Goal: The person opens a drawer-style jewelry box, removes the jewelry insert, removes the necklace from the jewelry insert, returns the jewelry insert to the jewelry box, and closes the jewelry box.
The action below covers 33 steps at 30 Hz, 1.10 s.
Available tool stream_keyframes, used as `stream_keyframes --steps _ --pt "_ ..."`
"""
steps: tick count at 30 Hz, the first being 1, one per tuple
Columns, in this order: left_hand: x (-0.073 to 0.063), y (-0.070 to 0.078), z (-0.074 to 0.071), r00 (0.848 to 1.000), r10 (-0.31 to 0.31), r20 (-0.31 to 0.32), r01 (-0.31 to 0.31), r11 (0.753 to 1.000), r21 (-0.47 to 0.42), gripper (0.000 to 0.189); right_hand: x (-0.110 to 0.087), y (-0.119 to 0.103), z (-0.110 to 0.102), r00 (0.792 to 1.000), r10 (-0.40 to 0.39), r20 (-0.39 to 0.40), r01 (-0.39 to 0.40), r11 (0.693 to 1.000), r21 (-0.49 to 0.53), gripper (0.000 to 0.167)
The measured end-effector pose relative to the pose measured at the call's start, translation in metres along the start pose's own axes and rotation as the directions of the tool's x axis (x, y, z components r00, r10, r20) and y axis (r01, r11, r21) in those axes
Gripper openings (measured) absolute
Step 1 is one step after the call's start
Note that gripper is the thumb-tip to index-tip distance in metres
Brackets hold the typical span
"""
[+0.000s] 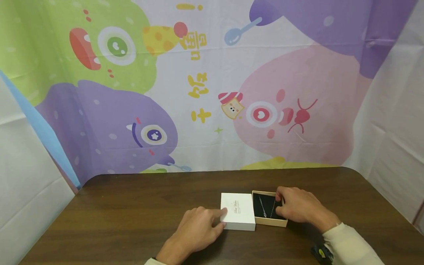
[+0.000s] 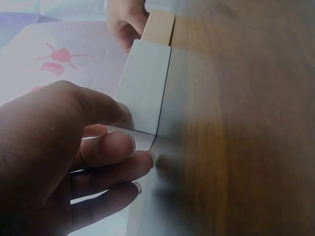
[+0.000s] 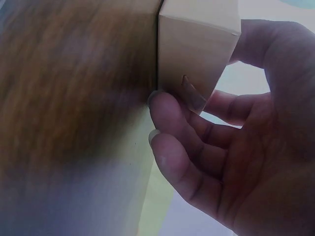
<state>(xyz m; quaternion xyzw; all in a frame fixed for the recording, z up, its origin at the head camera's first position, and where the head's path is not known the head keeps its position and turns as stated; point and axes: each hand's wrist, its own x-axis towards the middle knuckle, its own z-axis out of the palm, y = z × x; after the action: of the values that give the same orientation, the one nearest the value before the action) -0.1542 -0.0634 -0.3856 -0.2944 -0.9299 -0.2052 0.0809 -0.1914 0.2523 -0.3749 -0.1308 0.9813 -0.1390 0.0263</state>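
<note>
A white box sleeve [image 1: 237, 209] with fine printed script lies on the table. Against its right side is a tan box drawer [image 1: 271, 221] lined in black. Two strands of a thin silver chain [image 1: 262, 207] show on the lining; whether it is a necklace or a bracelet I cannot tell. My left hand [image 1: 200, 228] holds the sleeve's left end, thumb and forefinger at its edge. My right hand [image 1: 299, 204] grips the drawer's right end, its fingertips over the rim. A small brown tab [image 3: 193, 94] sticks out from the drawer's end, by the right fingers.
The brown wooden table [image 1: 126, 209] has rounded far corners. Behind it hangs a cloth [image 1: 205, 147] printed with cartoon monsters, and white cloth [image 1: 394, 110] drapes the right side. A black strapped device [image 1: 322, 254] sits at the right wrist.
</note>
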Motion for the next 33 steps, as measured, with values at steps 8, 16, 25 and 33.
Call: stream_keyframes --steps 8,16,25,33 --pt "-0.0005 -0.0009 0.0010 1.000 -0.009 0.001 0.009 1.000 -0.002 0.034 -0.0004 -0.0016 0.0003 1.000 -0.023 -0.014 0.023 0.999 0.027 0.015" --pt "-0.0004 -0.0010 0.0025 1.000 -0.012 -0.001 0.012 1.000 -0.010 0.033 -0.0010 -0.0021 0.0022 0.999 -0.028 -0.026 0.029 0.999 0.034 0.016" --pt "-0.0009 -0.0007 0.0017 1.000 -0.011 0.004 0.011 1.000 -0.013 0.035 -0.0036 -0.0029 0.0000 0.999 -0.033 -0.002 0.033 0.999 0.015 0.016" --pt "0.0006 -0.0002 0.0010 1.000 -0.015 0.015 0.016 1.000 -0.021 0.036 -0.0052 -0.0058 -0.0030 0.999 -0.023 0.030 0.023 1.000 -0.001 0.015"
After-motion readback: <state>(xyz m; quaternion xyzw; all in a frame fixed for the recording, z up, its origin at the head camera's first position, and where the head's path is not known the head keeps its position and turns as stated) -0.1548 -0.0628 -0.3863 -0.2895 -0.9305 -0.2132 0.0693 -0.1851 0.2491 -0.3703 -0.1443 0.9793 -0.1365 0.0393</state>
